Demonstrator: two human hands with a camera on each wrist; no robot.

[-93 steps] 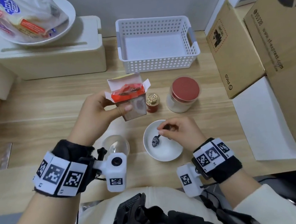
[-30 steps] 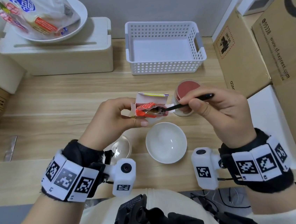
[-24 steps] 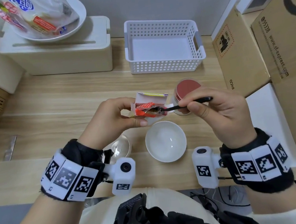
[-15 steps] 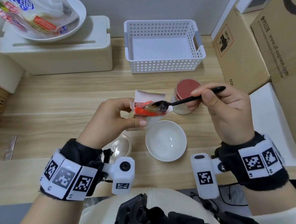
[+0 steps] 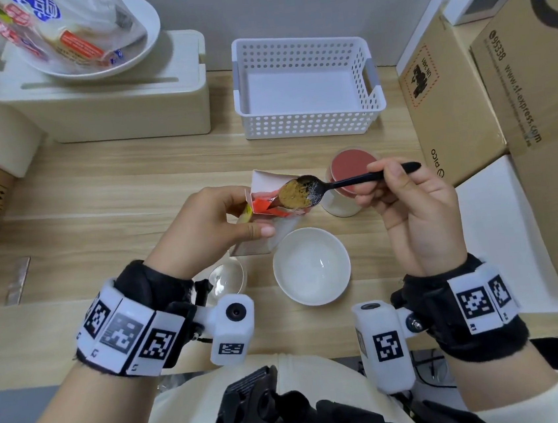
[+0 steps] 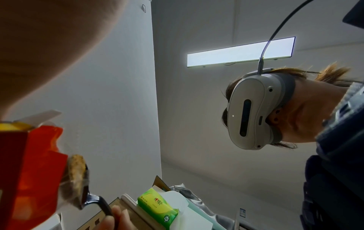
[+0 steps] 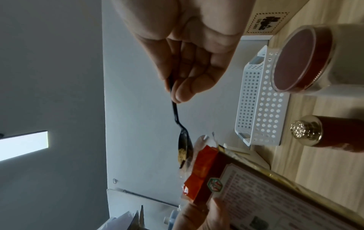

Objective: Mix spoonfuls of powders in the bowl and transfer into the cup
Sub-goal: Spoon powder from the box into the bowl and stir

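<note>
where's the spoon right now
In the head view the black spoon is held by the right hand, its powder-filled bowl just above the open box in the left hand.

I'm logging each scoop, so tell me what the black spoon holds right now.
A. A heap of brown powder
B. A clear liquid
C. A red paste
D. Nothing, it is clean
A: the black spoon, pinched in the right hand, carries brown powder just above the open box held by the left hand.
</note>
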